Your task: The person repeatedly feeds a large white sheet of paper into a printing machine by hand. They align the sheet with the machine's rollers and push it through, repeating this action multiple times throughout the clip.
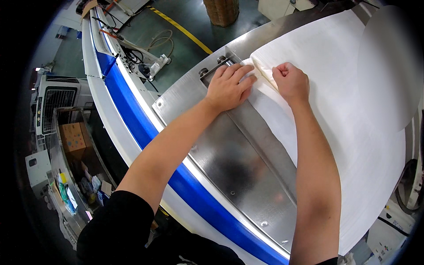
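Note:
A large sheet of white fabric (335,79) lies over the metal surface, its left edge folded and bunched between my hands. My right hand (291,84) is closed at this edge, fingers curled around the fabric beside a cream-coloured fold (266,74). My left hand (229,88) rests palm down, fingers spread and slightly bent. It lies across a metal bracket with a bar (229,62), and its fingertips meet the fabric's edge. What lies under the left palm is hidden.
A polished metal table (238,163) carries the fabric, with a blue strip (132,115) along its near side. At left stands a cart (95,163) with a cardboard box (73,136) and small items. A brown cylinder (222,11) stands beyond. A blurred pale shape covers the upper right.

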A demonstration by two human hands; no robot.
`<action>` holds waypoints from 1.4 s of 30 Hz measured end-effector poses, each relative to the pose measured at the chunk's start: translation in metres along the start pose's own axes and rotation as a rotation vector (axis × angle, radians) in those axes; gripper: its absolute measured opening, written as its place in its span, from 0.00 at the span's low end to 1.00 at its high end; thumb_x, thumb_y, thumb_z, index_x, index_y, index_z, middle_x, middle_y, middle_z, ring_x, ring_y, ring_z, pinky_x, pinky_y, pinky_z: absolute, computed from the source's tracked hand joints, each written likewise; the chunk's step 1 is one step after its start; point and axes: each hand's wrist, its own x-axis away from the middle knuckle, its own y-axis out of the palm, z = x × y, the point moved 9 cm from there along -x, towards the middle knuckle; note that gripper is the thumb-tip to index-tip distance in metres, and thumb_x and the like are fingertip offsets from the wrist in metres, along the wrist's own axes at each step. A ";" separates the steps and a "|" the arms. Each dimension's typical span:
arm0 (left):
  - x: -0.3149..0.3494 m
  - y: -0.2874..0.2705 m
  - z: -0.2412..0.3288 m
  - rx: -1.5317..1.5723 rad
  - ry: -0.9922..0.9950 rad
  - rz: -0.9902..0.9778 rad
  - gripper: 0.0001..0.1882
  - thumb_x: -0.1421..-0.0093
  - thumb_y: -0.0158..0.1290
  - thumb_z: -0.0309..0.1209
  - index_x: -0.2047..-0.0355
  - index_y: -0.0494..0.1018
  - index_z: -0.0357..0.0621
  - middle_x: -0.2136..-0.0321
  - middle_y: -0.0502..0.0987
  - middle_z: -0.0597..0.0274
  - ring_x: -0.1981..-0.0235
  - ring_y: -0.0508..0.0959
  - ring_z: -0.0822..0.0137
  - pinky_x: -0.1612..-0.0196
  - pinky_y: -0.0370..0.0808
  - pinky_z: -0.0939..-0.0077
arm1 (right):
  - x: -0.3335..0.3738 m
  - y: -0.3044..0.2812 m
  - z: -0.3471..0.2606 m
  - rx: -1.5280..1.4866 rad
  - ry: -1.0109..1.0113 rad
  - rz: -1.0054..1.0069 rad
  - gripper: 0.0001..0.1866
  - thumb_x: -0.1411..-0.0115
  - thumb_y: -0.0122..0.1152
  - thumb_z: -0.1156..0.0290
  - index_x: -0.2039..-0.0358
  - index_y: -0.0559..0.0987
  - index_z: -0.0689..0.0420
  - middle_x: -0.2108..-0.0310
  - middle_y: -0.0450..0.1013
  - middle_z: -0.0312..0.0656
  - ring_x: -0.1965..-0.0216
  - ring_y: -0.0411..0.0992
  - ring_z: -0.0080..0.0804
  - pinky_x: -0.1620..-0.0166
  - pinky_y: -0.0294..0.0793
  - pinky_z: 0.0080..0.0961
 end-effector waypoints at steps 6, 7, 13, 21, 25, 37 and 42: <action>-0.003 -0.015 0.011 0.031 0.173 -0.044 0.14 0.54 0.55 0.29 0.64 0.71 0.51 0.51 0.71 0.67 0.45 0.68 0.65 0.45 0.63 0.62 | 0.000 0.000 0.000 0.005 -0.005 -0.017 0.10 0.47 0.57 0.60 0.72 0.80 0.51 0.74 0.77 0.40 0.70 0.75 0.40 0.65 0.74 0.33; -0.001 -0.015 0.010 0.044 0.187 -0.065 0.14 0.54 0.55 0.28 0.64 0.71 0.51 0.51 0.71 0.66 0.45 0.68 0.65 0.45 0.63 0.62 | 0.000 0.000 0.000 -0.001 -0.010 -0.014 0.10 0.47 0.57 0.60 0.72 0.80 0.51 0.74 0.77 0.40 0.70 0.75 0.40 0.65 0.74 0.33; 0.010 -0.021 0.001 0.015 0.175 -0.107 0.16 0.55 0.55 0.30 0.63 0.71 0.48 0.53 0.72 0.66 0.45 0.68 0.66 0.43 0.62 0.64 | -0.001 0.003 -0.004 -0.010 -0.054 -0.019 0.10 0.47 0.57 0.60 0.72 0.80 0.52 0.73 0.78 0.41 0.69 0.76 0.41 0.64 0.74 0.34; -0.004 -0.006 -0.001 -0.027 0.123 -0.479 0.31 0.56 0.57 0.34 0.48 0.67 0.51 0.50 0.71 0.64 0.47 0.69 0.63 0.44 0.62 0.62 | 0.060 -0.012 -0.015 -0.134 -0.123 -0.039 0.15 0.42 0.52 0.57 0.69 0.79 0.54 0.71 0.77 0.46 0.68 0.75 0.46 0.63 0.73 0.38; -0.015 0.007 0.007 -0.409 0.183 -0.749 0.33 0.53 0.56 0.34 0.44 0.64 0.51 0.51 0.71 0.62 0.47 0.69 0.62 0.43 0.61 0.61 | 0.157 -0.045 0.049 0.229 0.088 -0.011 0.21 0.37 0.43 0.54 0.65 0.78 0.56 0.67 0.75 0.48 0.64 0.74 0.49 0.58 0.71 0.42; -0.033 0.069 0.052 -0.634 0.309 -1.108 0.22 0.51 0.58 0.31 0.53 0.73 0.53 0.56 0.75 0.58 0.53 0.75 0.60 0.52 0.70 0.62 | 0.521 -0.294 0.424 0.727 0.745 0.200 0.34 0.33 0.28 0.49 0.72 0.83 0.57 0.71 0.77 0.51 0.61 0.74 0.49 0.40 0.53 0.49; -0.027 0.109 -0.038 -0.698 0.295 -0.939 0.17 0.50 0.54 0.18 0.59 0.76 0.45 0.65 0.78 0.52 0.59 0.78 0.57 0.56 0.74 0.66 | 0.571 -0.346 0.502 0.740 0.892 0.051 0.36 0.34 0.26 0.47 0.71 0.82 0.59 0.69 0.77 0.53 0.57 0.73 0.48 0.37 0.47 0.47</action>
